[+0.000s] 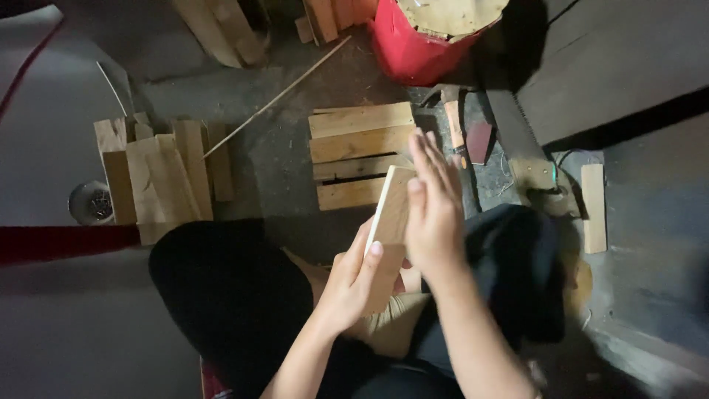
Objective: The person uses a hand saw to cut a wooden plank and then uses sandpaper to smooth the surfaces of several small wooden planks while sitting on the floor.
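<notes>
Left hand grip clasps board | right hand spread flat on its 3 o'clock face | risk: splinters, board slipping onto slats at 12 o'clock

Two hands, one held wooden board, four laid slats, one red bucket, one hammer.

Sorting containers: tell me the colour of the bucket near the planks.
Red bucket, clearest in the head view.
</notes>
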